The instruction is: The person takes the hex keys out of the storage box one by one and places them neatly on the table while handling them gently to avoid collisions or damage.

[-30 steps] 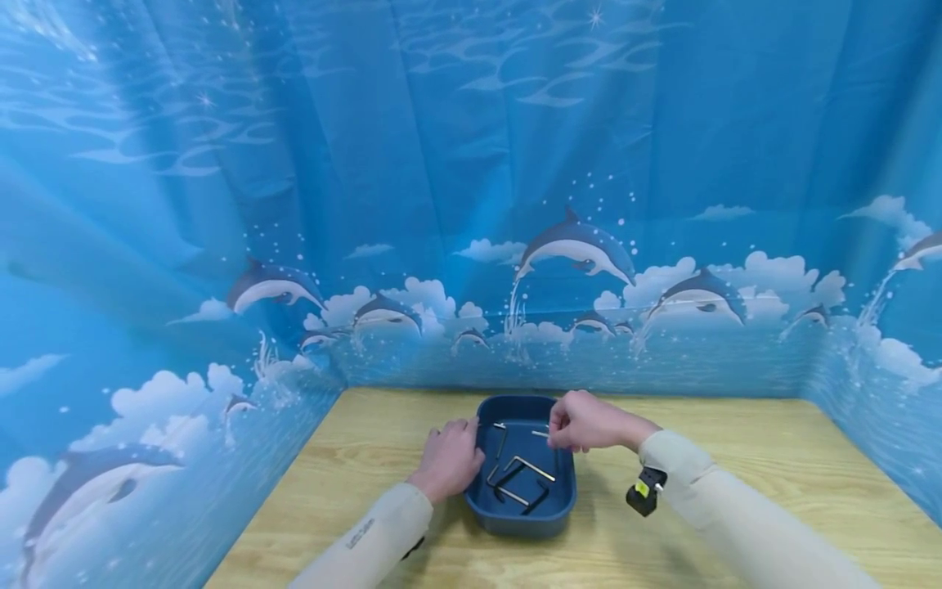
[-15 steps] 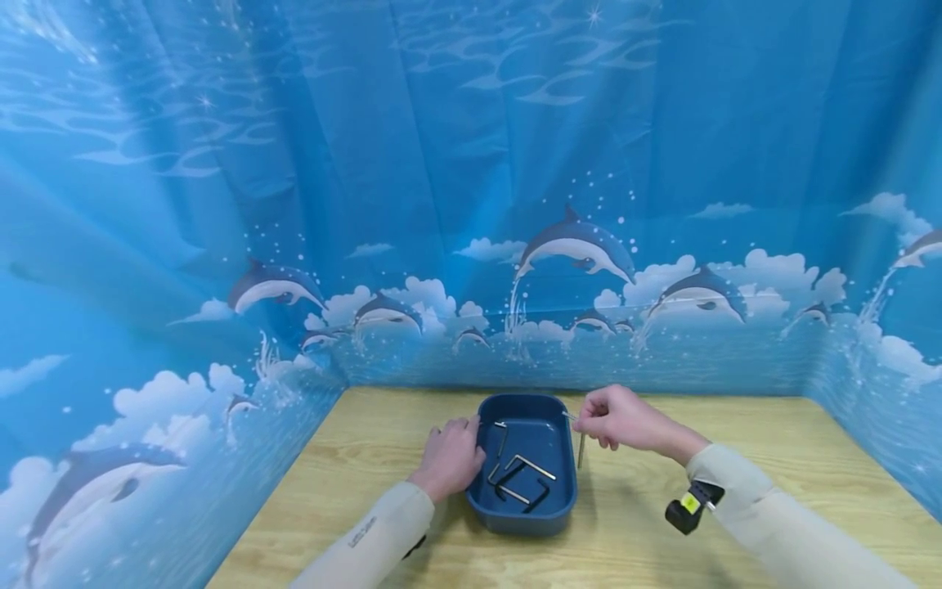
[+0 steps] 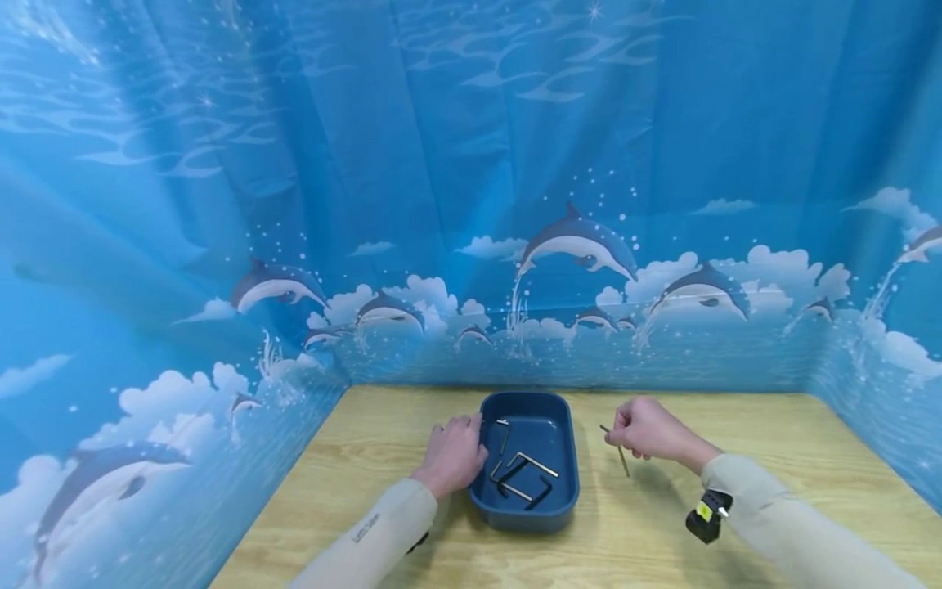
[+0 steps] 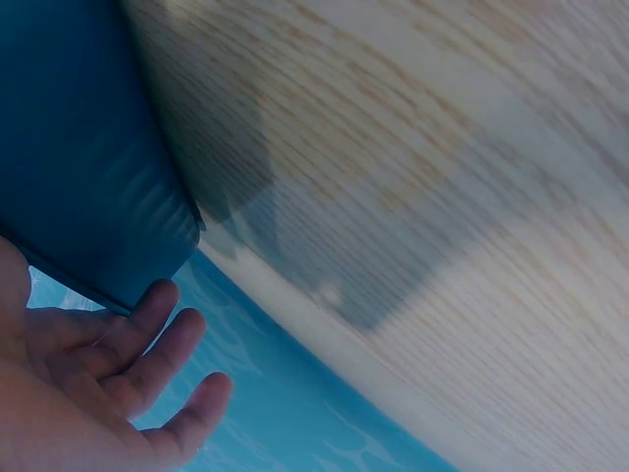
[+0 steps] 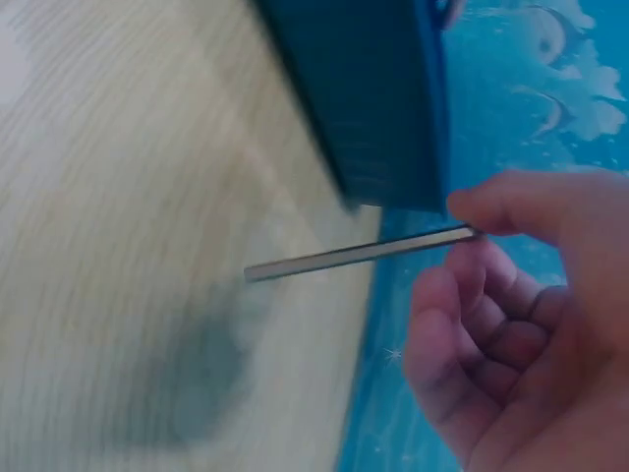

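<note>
The right hand (image 3: 655, 429) pinches a hex key (image 3: 624, 462), long axis slanting down, seemingly off the table (image 3: 795, 446); the left hand (image 3: 451, 455), fingers loose, touches the tray (image 3: 524, 522) between them.

**Left hand (image 4: 93, 379) at the rim of a blue container (image 4: 79, 147)**

Its fingers (image 4: 162, 359) are loosely bent and spread, the uppermost beside the rim near a corner. The container stands on a wood-grained table (image 4: 452, 167) crossed by shadows. Past the far edge shows a light-blue backdrop (image 4: 265, 403) with pale wavy lines.
</note>
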{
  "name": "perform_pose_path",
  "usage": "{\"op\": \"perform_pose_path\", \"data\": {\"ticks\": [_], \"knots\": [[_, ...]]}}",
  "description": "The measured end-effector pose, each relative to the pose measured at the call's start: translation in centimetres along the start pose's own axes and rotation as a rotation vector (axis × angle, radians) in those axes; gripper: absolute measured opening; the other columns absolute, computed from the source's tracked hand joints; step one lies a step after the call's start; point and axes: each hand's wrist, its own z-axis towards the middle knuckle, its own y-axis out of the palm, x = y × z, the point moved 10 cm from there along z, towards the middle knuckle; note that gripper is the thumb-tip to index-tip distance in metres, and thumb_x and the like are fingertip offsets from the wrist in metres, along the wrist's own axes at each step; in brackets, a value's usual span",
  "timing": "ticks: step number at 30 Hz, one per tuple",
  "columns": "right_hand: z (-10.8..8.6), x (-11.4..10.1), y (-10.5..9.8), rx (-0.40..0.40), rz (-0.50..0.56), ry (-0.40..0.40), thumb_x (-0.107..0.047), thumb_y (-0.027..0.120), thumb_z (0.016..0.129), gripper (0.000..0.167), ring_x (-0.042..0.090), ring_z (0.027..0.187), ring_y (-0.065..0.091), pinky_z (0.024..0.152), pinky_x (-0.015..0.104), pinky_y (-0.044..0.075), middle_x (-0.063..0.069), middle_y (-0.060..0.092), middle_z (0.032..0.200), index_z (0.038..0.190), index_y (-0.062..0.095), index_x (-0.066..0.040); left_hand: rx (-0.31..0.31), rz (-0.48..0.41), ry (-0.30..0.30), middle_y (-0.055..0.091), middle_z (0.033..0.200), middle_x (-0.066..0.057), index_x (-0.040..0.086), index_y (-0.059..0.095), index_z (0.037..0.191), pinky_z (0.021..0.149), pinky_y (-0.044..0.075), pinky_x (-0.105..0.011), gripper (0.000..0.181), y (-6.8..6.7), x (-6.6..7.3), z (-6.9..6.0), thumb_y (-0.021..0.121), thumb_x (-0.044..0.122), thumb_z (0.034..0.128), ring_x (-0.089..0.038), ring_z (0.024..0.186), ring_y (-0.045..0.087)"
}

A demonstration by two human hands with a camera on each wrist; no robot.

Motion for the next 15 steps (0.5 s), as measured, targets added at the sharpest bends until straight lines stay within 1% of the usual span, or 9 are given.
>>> {"op": "perform_pose_path", "data": {"ticks": [5,8,11,15], "knots": [[0.6,0.4,0.9,0.061,-0.170,-0.017,-0.014,0.075,0.079,0.026,0.012,0.051,0.051,0.058,0.030,0.045,-0.003,0.053,0.055,0.061,0.056,-0.013,-0.011,-0.006,-0.009,0.063,0.134,-0.016,0.005,0.054,0.143,0.102,0.044,-0.061,0.053,0.2,-0.1,0.1,0.061,0.026,0.0947,-0.033,0.124,0.059],[0.9,0.8,1.5,0.079,-0.214,0.004,-0.014,0.076,0.078,0.027,0.012,0.051,0.047,0.057,0.031,0.043,-0.004,0.051,0.054,0.060,0.056,-0.013,0.000,-0.007,-0.001,0.064,0.132,-0.016,0.005,0.055,0.142,0.100,0.045,-0.061,0.052,0.1,0.0,0.2,0.062,0.025,0.0939,-0.033,0.122,0.060],[1.2,1.1,2.3,0.077,-0.236,0.025,-0.015,0.076,0.079,0.029,0.013,0.049,0.047,0.055,0.030,0.042,-0.003,0.051,0.052,0.059,0.056,-0.013,0.000,0.000,0.003,0.065,0.131,-0.016,0.005,0.056,0.141,0.099,0.046,-0.060,0.052,0.1,0.1,0.1,0.062,0.026,0.0939,-0.032,0.121,0.061],[1.1,0.8,3.5,0.102,-0.298,0.001,-0.015,0.078,0.078,0.031,0.013,0.050,0.046,0.051,0.030,0.039,-0.004,0.051,0.053,0.058,0.054,-0.014,-0.005,0.006,0.001,0.065,0.130,-0.016,0.005,0.056,0.140,0.098,0.047,-0.060,0.051,0.1,0.1,0.1,0.062,0.026,0.0941,-0.032,0.121,0.061]]}}
